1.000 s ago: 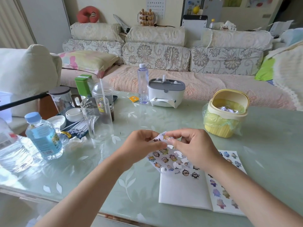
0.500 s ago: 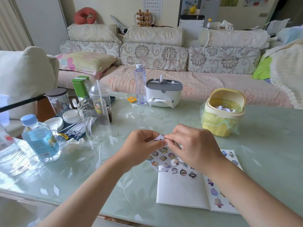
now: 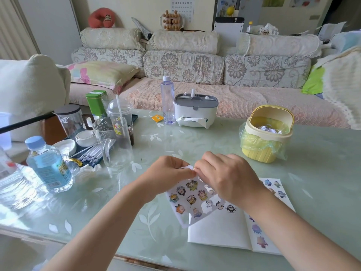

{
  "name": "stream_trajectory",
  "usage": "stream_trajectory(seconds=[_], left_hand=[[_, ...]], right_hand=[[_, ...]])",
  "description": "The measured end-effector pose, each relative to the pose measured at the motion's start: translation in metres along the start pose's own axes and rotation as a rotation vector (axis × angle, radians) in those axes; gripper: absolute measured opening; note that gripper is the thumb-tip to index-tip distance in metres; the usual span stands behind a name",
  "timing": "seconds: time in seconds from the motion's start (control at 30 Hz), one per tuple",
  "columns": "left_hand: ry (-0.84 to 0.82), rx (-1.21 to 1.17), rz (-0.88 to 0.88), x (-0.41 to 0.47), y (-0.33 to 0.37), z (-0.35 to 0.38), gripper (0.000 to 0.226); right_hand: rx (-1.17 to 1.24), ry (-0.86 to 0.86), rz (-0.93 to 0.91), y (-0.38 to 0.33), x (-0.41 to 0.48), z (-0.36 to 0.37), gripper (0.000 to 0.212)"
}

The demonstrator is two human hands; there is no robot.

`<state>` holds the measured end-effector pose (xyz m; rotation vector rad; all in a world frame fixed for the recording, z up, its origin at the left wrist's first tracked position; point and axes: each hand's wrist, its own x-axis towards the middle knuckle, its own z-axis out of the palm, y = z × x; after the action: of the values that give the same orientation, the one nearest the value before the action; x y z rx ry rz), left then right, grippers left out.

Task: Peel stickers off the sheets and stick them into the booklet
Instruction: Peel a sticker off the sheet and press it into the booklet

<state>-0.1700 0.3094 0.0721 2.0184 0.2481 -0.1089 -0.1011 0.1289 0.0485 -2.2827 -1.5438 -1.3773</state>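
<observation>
Both bare forearms reach in from the lower edge and converge toward the middle. The left hand (image 3: pixel 168 173) and right hand (image 3: pixel 226 178) meet fingertip to fingertip, fingers curled and backs turned up, each pinching the top corner of the sticker sheet (image 3: pixel 185 198).

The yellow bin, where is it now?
In the head view, the yellow bin stands right of centre on the table, beyond the right hand and right of the grey tissue box.
</observation>
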Motion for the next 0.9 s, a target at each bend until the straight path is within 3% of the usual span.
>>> stream_trajectory(seconds=[0.1,0.17,0.3,0.33,0.4,0.5,0.57,0.63,0.73,0.9], left_hand=[[-0.035,0.055,-0.007,0.000,-0.001,-0.001,0.011],[0.026,0.128,0.058,0.001,-0.005,0.003,0.014],[0.622,0.580,0.529,0.011,-0.022,0.011,0.036],[0.677,0.620,0.626,0.011,-0.022,0.013,0.032],[0.610,0.626,0.739,0.008,-0.018,0.021,0.018],[0.457,0.579,0.561,0.005,-0.017,0.036,0.011],[0.434,0.623,0.401,0.008,-0.022,0.046,0.028],[0.384,0.517,0.286,0.010,-0.022,0.051,0.038],[0.230,0.212,0.186,0.011,-0.017,0.050,0.025],[0.200,-0.101,0.103,0.012,-0.014,0.047,0.008]], right_hand=[[0.012,-0.010,-0.006,-0.003,0.000,0.002,0.028],[0.003,-0.030,0.025,-0.004,0.000,0.004,0.027],[0.102,-0.176,0.370,-0.003,-0.005,0.007,0.024],[0.148,-0.260,0.475,-0.003,-0.007,0.007,0.023],[0.263,-0.416,0.664,0.000,-0.010,0.005,0.020],[0.493,-0.466,0.948,0.002,-0.012,0.003,0.017],[0.649,-0.427,1.087,0.003,-0.009,0.004,0.017],[0.714,-0.409,1.137,0.002,-0.007,0.005,0.017],[0.664,-0.371,1.060,-0.001,-0.009,0.005,0.014],[0.195,-0.125,0.631,-0.006,-0.016,0.014,0.009]])
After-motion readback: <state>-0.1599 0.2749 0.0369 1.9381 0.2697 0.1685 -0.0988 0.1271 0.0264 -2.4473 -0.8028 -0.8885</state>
